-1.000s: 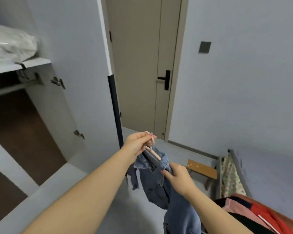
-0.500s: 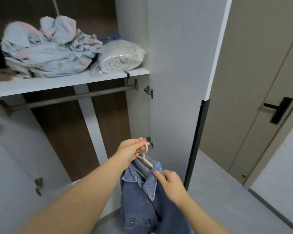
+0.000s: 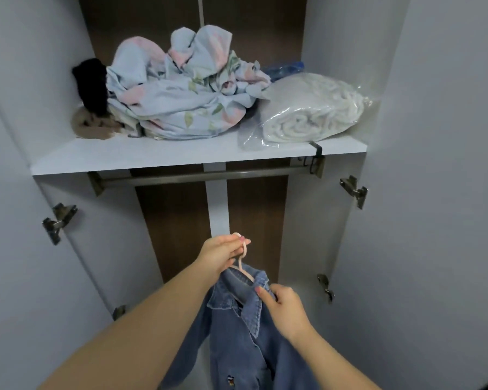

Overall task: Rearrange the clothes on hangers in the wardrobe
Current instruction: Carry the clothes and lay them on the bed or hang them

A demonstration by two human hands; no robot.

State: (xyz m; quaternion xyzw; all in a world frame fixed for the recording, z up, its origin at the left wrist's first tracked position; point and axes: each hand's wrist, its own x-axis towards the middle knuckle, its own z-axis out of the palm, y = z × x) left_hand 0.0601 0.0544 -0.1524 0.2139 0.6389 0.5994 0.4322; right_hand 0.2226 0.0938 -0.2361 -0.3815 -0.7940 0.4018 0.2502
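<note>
L hand (image 3: 221, 256) pinches hook of pink hanger (image 3: 244, 270); denim jacket (image 3: 237, 333) hangs on it. R hand (image 3: 286, 312) grips jacket collar, below wardrobe's bare rail (image 3: 203, 175).

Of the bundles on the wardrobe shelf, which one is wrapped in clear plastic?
The rolled cream blanket at the shelf's right end; the floral bedding and black item lie unwrapped.
</note>
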